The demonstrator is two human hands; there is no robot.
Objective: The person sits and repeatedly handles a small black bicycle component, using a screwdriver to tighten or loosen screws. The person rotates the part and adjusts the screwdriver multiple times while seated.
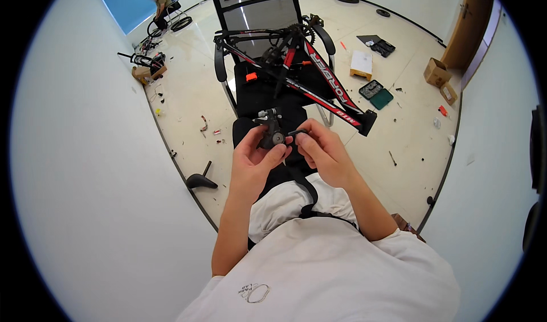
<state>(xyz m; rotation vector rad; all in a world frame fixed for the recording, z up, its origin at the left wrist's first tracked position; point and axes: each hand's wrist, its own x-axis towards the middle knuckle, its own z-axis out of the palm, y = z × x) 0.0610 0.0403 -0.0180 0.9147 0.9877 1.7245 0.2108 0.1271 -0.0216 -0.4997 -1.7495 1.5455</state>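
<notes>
My left hand (255, 157) grips a small black bicycle part (271, 133) with a silver end, held up in front of my chest. My right hand (320, 148) pinches a thin black hex key (297, 133) whose tip meets the part's right side. Both hands touch each other around the part. Just beyond them a red and black bicycle frame (326, 80) lies across a black office chair (256, 14), with its chainring at the top.
A black saddle (200, 180) lies on the floor by the left wall. Open tool cases (377, 93), cardboard boxes (436, 71) and small scattered parts cover the tiled floor to the right. Another person (162, 5) sits far back left beside bicycle wheels.
</notes>
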